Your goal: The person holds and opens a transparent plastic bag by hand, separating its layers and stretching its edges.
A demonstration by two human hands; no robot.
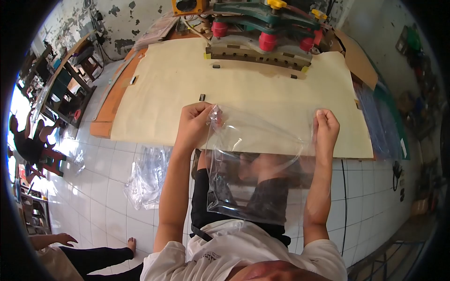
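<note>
Between my two hands hangs a clear plastic bag [258,140], stretched out wide in front of my lap; my dark trousers show through it. Its upper left corner is pinched by my left hand [195,122], whose fingers are closed. At the opposite upper corner, my right hand [325,127] grips the edge between thumb and curled fingers. The bag's lower part drops below the front edge of the table, which is covered with a cream sheet [159,89]. A small reddish mark shows through the plastic near my left fingers.
A green machine [267,21] with red knobs stands at the table's back. Clear plastic sheets [379,119] lie at the right. More plastic [149,175] rests on the tiled floor, left. Another person's leg [98,259] stretches at lower left; someone sits farther off. A black cable [344,201] runs down the right.
</note>
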